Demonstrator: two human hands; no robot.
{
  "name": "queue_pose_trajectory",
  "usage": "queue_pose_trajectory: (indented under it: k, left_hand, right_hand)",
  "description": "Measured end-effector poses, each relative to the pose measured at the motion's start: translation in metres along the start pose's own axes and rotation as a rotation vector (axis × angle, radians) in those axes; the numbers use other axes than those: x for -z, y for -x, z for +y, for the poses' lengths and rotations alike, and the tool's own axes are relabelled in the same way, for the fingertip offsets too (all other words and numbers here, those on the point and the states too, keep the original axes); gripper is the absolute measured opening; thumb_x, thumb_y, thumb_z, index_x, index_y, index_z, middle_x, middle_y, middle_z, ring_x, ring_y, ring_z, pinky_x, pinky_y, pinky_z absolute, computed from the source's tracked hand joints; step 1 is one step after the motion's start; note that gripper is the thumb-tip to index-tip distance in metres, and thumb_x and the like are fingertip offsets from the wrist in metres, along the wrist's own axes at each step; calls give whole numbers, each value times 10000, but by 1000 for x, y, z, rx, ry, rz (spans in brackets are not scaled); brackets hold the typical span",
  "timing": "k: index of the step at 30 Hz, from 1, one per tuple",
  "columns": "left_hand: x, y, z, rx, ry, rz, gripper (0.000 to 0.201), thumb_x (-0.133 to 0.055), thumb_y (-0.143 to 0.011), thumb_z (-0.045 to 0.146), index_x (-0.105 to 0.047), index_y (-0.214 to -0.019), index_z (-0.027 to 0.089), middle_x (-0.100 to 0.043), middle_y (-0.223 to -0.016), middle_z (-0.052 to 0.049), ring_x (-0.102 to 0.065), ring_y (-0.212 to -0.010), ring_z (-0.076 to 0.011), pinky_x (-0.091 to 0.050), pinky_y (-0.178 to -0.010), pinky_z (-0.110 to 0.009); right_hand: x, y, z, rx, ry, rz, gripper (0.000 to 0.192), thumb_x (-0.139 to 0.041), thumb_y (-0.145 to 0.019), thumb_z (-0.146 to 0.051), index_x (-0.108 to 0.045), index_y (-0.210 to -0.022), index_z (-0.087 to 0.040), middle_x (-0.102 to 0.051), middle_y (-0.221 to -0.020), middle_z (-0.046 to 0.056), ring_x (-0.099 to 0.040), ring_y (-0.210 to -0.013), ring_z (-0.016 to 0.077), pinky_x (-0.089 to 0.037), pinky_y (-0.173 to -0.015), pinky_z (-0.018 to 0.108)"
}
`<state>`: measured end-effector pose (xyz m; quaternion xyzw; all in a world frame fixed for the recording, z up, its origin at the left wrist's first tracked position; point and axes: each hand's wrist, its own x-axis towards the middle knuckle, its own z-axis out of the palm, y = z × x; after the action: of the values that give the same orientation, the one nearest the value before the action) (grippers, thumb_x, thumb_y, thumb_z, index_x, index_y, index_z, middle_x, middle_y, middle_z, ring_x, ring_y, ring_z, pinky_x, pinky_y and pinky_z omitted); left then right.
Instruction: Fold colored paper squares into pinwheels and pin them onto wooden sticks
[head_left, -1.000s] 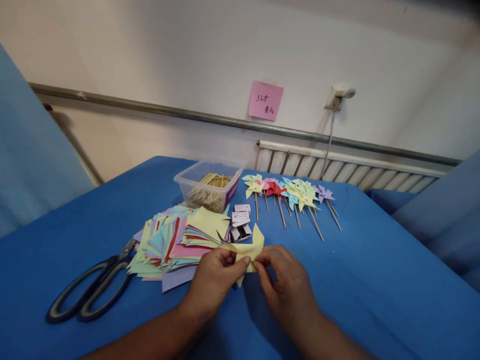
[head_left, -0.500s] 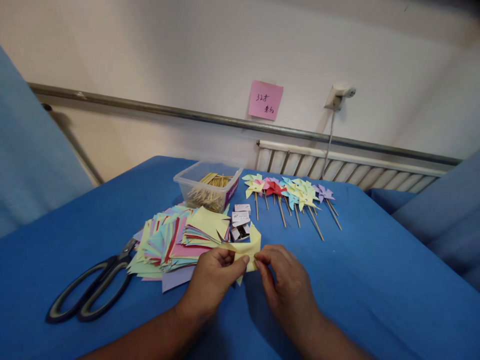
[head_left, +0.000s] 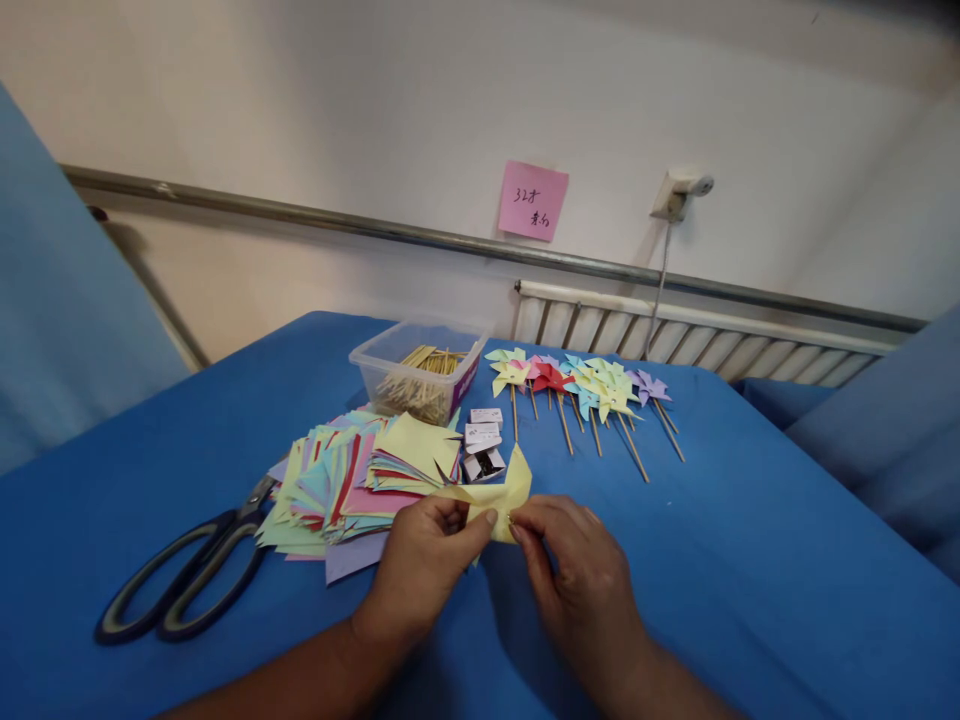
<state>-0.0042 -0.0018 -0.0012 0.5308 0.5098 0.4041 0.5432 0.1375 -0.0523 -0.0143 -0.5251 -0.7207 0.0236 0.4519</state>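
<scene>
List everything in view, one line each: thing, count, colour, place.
yellow paper: one, pale yellow, pinched in both hands
paper stack: one, mixed colours, left of hands
scissors: one, black, far left
tub: one, clear, holds sticks, behind stack
boxes: three, white, right of stack
pinwheels: several, mixed colours, behind hands
note: one, pink, wall
table: one, blue
left hand: grips paper
right hand: grips paper
</scene>
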Motion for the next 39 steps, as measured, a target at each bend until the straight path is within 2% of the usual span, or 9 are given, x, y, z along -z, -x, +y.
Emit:
queue_pose_trajectory:
  k: [8, 16, 19, 24, 27, 33, 39]
  left_hand:
    - [1, 2, 2, -99, -187, 35, 152, -603, -684, 301, -635, -674, 153, -622, -613, 8, -559, -593, -144, -424, -554, -223]
    - [1, 5, 1, -170, -241, 26, 117, -600, -700, 275, -644, -717, 169, -640, -647, 9, -569, -618, -147, -431, -587, -225]
    - [2, 5, 0, -171, -241, 19, 129, -594, -710, 291, -639, -717, 170, -642, -656, 6, -572, -623, -151, -431, -581, -226]
    - [2, 4, -2, -162, -258, 45, 143, -615, -702, 308, -646, -708, 169, -633, -647, 11, -566, -617, -147, -432, -586, -226]
    - [2, 4, 1, -161, -249, 49, 144, -607, -706, 305, -652, -729, 170, -651, -661, 8, -578, -629, -152, -436, -596, -229]
    - [-1, 6, 5, -143, -250, 61, 165, -583, -703, 309, -663, -693, 165, -668, -658, -6, -590, -626, -164, -438, -585, -235]
    - [-2, 7, 6, -140, -247, 52, 179, -603, -691, 335, -652, -661, 165, -614, -593, 12, -537, -564, -138, -416, -547, -225]
  right_hand:
    - [-2, 2, -3, -74, -132, -47, 146, -504, -833, -102, -595, -887, -202, -652, -827, 31, -603, -742, 154, -466, -668, 267]
    - [-5, 1, 1, -233, -157, -24, 98, -551, -799, -139, -614, -838, -203, -646, -737, -2, -604, -667, 143, -457, -630, 254]
    - [-3, 0, 2, -222, -148, -32, 116, -539, -804, -129, -617, -838, -207, -647, -737, -3, -602, -671, 144, -454, -634, 256]
    - [6, 0, -1, -65, -34, 36, 139, -527, -820, -124, -607, -893, -211, -667, -816, 20, -615, -748, 163, -445, -719, 299]
    - [7, 0, -6, -13, -46, 35, 140, -522, -827, -119, -602, -903, -206, -670, -816, 25, -618, -741, 159, -449, -709, 295]
    - [-3, -2, -5, -93, -145, 13, 124, -524, -813, -120, -618, -833, -198, -657, -751, 10, -610, -684, 138, -472, -639, 252]
    - [-5, -3, 2, -170, -234, 31, 132, -526, -809, -126, -631, -829, -204, -653, -733, 9, -602, -667, 136, -478, -618, 248]
